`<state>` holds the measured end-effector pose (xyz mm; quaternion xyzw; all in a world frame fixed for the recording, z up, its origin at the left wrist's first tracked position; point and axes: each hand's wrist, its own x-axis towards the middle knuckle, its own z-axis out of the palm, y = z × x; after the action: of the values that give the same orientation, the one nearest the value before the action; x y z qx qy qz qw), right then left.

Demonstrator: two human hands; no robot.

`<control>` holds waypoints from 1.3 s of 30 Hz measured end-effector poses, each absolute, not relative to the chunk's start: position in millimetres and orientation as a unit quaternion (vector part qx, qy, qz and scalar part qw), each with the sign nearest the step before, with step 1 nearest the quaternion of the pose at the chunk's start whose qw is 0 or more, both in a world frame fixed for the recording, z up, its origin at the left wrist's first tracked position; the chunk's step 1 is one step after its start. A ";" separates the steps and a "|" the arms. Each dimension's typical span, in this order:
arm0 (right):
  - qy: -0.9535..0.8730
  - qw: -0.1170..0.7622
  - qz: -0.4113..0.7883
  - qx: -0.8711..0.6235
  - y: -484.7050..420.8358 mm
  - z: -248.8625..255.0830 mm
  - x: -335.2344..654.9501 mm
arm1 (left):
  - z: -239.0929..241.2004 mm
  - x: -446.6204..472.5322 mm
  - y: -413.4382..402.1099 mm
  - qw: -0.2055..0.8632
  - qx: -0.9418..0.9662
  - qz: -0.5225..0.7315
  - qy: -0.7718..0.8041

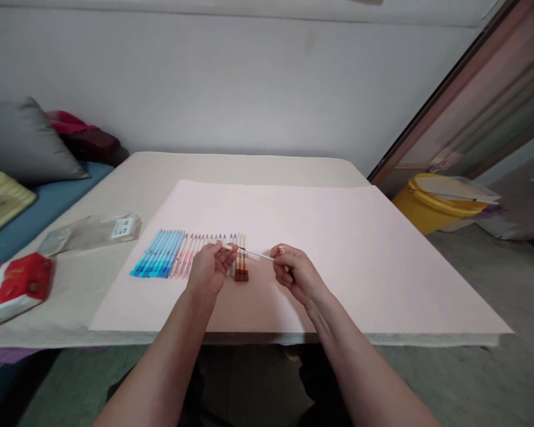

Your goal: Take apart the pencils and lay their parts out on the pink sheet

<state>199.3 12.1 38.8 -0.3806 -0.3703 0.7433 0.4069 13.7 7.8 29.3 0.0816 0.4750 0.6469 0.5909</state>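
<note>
A row of pens lies side by side on a large pink sheet: several blue pens at the left, pink pens beside them, and brown pens at the right. My left hand and my right hand are both pinched on the ends of one thin white pen, held level just above the sheet, right of the row. My left hand hides part of the row's middle.
The sheet covers a beige table. An empty clear plastic packet lies left of the sheet, a red and white pack at the table's left edge. A grey cushion sits left, a yellow bucket right.
</note>
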 end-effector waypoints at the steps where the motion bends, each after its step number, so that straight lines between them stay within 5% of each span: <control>1: -0.371 0.412 0.741 -0.379 12.5 39.1 200.0 | 29.3 14.8 7.5 0.595 0.081 0.645 0.473; 17: -0.593 0.342 0.555 -0.473 11.3 28.5 189.4 | 30.2 43.3 -6.5 0.709 0.170 0.547 0.411; 39: -0.547 0.293 0.623 -0.476 11.2 30.8 187.0 | 20.3 51.0 -7.1 0.712 0.188 0.519 0.434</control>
<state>187.0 11.2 30.8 -0.4758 -0.5475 0.6227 0.2934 51.0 -7.1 20.3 0.1882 0.4339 0.5187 0.7122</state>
